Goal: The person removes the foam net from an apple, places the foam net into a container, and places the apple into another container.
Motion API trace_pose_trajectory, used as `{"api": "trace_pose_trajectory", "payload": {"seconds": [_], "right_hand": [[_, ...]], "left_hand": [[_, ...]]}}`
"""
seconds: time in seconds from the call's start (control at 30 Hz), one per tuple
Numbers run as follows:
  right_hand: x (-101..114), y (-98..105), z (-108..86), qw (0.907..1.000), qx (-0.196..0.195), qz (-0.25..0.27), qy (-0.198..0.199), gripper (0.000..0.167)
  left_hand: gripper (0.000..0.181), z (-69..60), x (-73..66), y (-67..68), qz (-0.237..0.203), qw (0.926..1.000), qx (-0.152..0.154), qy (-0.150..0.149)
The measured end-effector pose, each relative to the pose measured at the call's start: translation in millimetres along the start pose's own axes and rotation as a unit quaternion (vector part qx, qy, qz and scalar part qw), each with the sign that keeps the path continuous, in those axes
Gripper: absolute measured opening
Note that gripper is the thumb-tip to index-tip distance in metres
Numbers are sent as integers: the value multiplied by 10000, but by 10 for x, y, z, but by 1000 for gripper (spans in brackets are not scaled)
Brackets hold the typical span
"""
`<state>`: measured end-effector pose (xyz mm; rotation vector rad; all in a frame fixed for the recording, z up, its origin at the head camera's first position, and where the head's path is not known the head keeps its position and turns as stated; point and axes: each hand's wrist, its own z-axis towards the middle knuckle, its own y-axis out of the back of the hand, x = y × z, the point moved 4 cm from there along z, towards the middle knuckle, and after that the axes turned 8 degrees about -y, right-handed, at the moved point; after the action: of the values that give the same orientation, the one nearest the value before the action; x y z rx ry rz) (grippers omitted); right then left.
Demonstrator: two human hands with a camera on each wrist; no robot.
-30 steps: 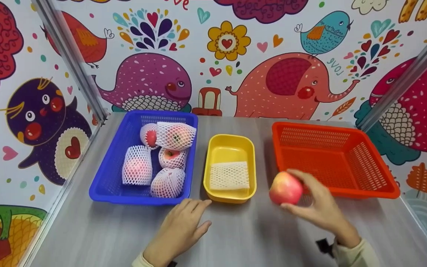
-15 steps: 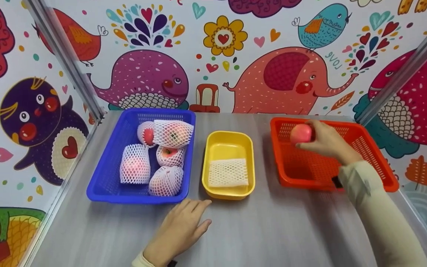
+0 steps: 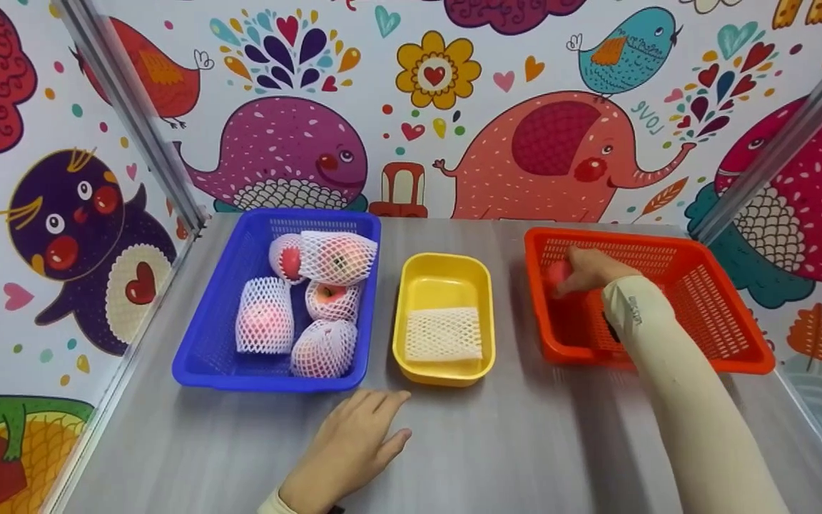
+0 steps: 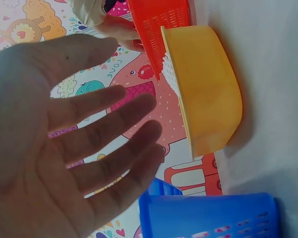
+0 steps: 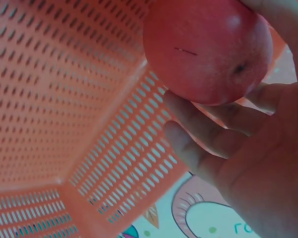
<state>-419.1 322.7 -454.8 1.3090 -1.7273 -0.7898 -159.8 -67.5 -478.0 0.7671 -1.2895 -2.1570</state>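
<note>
Inside the left end of the red basket (image 3: 668, 364), my right hand (image 3: 596, 270) holds a bare red apple (image 3: 558, 275). The right wrist view shows thumb and fingers around the apple (image 5: 208, 54), close to the perforated basket wall. My left hand (image 3: 350, 446) lies over the table in front of the blue basket, fingers extended and holding nothing. In the left wrist view that hand (image 4: 84, 134) is spread, apart from the yellow tray (image 4: 208, 94). A white foam net sleeve (image 3: 443, 334) lies flat in the yellow tray.
The blue basket (image 3: 204, 343) at left holds several apples in white foam nets, one being this netted apple (image 3: 265, 318). The yellow tray stands between the two baskets on a grey table (image 3: 482, 442). Printed wall panels (image 3: 425, 157) enclose the back and sides.
My right hand has carried the apple from in front of the red basket, over its rim, and down into its left end. My left hand has stayed nearly in place.
</note>
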Motion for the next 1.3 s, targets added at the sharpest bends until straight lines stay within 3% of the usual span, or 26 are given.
{"api": "trace_pose_trajectory", "payload": {"seconds": [0.13, 0.27, 0.53, 0.8, 1.07, 1.3], "right_hand": [[-29, -61, 55, 9999, 105, 13, -115, 68], [16, -61, 51, 9997, -25, -58, 231, 60], [179, 119, -233, 9899, -883, 24, 1112, 54], [295, 78, -709, 9792, -1317, 154, 1533, 46], [469, -234, -1484, 9484, -2486, 182, 1959, 43], [528, -549, -2008, 9298, -3026, -124, 2089, 50]], "left_hand": [[43, 22, -11, -2, -69, 9998, 158, 49], [44, 35, 0, 18, -144, 9993, 301, 141], [44, 53, -24, 41, -123, 9997, 204, 15], [44, 51, -45, 35, -92, 9999, 108, -37], [44, 55, -51, 35, -122, 9998, 121, -103], [44, 75, -59, 47, -180, 9996, 199, -38]]}}
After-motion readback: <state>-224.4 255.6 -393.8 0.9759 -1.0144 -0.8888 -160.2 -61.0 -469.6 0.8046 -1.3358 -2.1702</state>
